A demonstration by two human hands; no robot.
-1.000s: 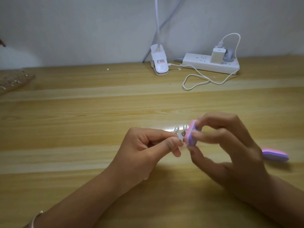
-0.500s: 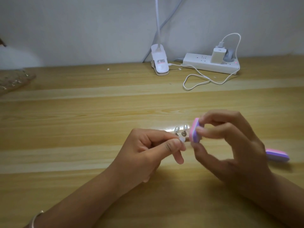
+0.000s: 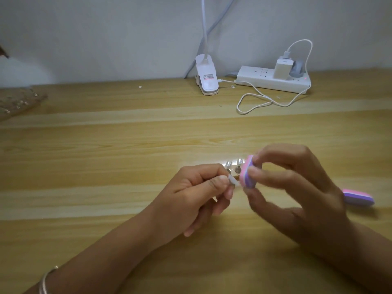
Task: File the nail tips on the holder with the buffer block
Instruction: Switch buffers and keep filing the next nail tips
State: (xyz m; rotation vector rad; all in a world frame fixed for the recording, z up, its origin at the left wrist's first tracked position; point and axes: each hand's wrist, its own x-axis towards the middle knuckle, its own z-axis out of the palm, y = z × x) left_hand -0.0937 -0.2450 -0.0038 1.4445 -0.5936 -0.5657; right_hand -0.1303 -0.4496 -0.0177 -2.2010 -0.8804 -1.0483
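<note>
Low at the left edge of the frame, a thin silver bracelet (image 3: 45, 281) is being worn on the wrist of the left arm, which is reaching up toward the centre over the pale wooden surface (image 3: 106, 166). At the centre, the left hand (image 3: 195, 196) is being kept curled, and a small, pale, translucent nail tip (image 3: 233, 181) is being pinched between its thumb and forefinger so that the tip's free end is being offered to the right. Just above and behind it, the small clear holder with silvery pegs (image 3: 233, 166) is being left close to the fingers. Whether the pinched tip is joined to the holder cannot be told.

Directly to the right, the pink, white and purple layered buffer block (image 3: 246, 172) is being gripped on edge by the curled fingers and thumb of the right hand (image 3: 301, 187), and its pink face is being pressed against the tip's end. The filing step itself appears to be in hand. The next move is judged to call for short, light strokes of the block across the tip while the pinch is being held firm, since the tip is likely to flex or slip.

At the right edge, a second pink and purple buffer block (image 3: 358, 197) is lying flat on the surface, apart from both hands.
</note>
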